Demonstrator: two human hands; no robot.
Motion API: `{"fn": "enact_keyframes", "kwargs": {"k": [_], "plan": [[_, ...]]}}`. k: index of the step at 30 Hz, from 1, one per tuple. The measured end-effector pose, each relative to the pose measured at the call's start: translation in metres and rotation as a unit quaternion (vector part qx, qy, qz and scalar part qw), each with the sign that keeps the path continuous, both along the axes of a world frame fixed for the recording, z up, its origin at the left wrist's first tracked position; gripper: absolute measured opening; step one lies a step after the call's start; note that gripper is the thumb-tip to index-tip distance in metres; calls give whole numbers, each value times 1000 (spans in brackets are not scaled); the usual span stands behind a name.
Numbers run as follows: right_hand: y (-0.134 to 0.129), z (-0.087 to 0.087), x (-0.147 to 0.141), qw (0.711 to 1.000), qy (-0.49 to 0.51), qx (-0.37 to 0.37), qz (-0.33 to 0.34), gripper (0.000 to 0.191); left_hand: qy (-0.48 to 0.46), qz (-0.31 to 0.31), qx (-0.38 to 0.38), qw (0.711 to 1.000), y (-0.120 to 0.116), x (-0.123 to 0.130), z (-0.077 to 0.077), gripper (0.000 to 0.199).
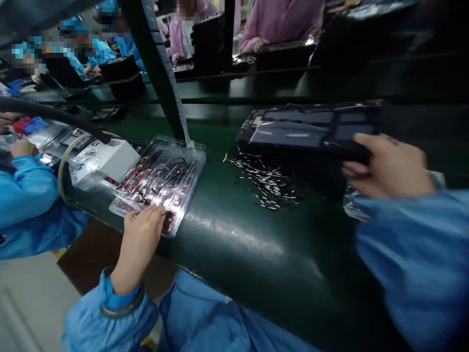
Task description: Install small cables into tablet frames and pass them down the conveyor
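Note:
My left hand (144, 226) is at the near edge of a clear plastic tray (198, 166), its fingers closed over the rim. Rows of small red and black parts with thin wires (161, 178) fill this tray. Out to the right, my right hand (395, 164) grips the near right end of a black tray (351, 146). Dark flat panels (293, 124) lie in that black tray, which is tilted and slightly blurred. Between the two trays, a loose pile of short black wires with pale ends (269, 183) is spread over the green bench top (227, 234).
A green post (161, 73) rises behind the clear tray. Left of it stand a white box (113, 159) and a thick black hose (51, 110). A co-worker's blue sleeve (25, 195) is at far left. Clear plastic (353, 200) lies under my right forearm. People work across the bench.

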State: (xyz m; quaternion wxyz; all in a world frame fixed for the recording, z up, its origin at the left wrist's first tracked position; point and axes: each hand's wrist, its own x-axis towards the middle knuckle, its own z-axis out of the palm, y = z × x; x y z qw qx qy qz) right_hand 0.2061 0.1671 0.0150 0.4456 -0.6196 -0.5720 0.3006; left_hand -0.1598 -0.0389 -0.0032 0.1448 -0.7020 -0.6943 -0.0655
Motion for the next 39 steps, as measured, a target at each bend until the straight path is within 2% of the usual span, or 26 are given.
{"fn": "enact_keyframes", "kwargs": {"k": [3, 6, 9, 12, 14, 16, 17, 19, 21, 23, 25, 27, 28, 29, 30, 32, 34, 35, 36, 37, 39], "plan": [[54, 6, -48, 994, 82, -69, -30, 39, -49, -7, 30, 998, -2, -1, 2, 21], [85, 5, -81, 986, 119, -114, -8, 41, -116, -12, 86, 989, 0, 0, 6, 19], [100, 7, -94, 985, 126, -119, 14, 28, -196, -18, 162, 967, 5, 4, 7, 16], [93, 14, -94, 990, 109, -89, 24, 14, -298, 8, 242, 923, 14, 16, 7, 14], [69, 21, -93, 992, 93, -70, 53, 11, -403, 24, 292, 867, 21, 29, 8, 16], [31, 25, -94, 987, 79, -55, 125, 15, -530, 8, 299, 794, 30, 46, 10, 24], [9, 26, -96, 980, 70, -46, 181, 18, -593, -12, 278, 756, 35, 55, 11, 29], [-33, 25, -101, 928, 39, 16, 371, 22, -707, -56, 190, 679, 45, 76, 12, 36], [-64, 22, -106, 890, 47, 42, 451, 26, -801, -87, 70, 588, 53, 95, 11, 44], [-81, 18, -108, 880, 78, 26, 467, 27, -865, -103, -46, 490, 59, 112, 9, 51], [-88, 15, -109, 880, 119, -6, 460, 22, -898, -108, -143, 402, 61, 123, 5, 54], [-90, 13, -109, 882, 155, -33, 444, 16, -911, -111, -199, 344, 59, 129, 1, 55], [-90, 12, -108, 886, 166, -43, 432, 16, -911, -116, -214, 332, 58, 130, -1, 55], [-91, 11, -108, 894, 166, -45, 414, 16, -909, -123, -220, 331, 56, 130, -3, 57], [-91, 10, -108, 906, 157, -38, 390, 17, -905, -128, -217, 342, 54, 129, -5, 58], [-91, 7, -108, 936, 123, 2, 329, 18, -883, -139, -211, 396, 50, 127, -7, 59], [-90, 4, -106, 958, 81, 47, 270, 16, -840, -135, -233, 472, 47, 126, -9, 51], [-89, 2, -104, 965, 64, 64, 246, 15, -819, -127, -253, 499, 46, 125, -9, 44], [-89, 1, -101, 970, 48, 80, 225, 13, -807, -120, -272, 510, 45, 126, -9, 39], [-90, 0, -98, 972, 32, 102, 208, 12, -807, -110, -288, 503, 45, 126, -10, 36], [-94, -2, -90, 966, 1, 175, 192, 9, -835, -96, -292, 457, 44, 128, -10, 33]]}}
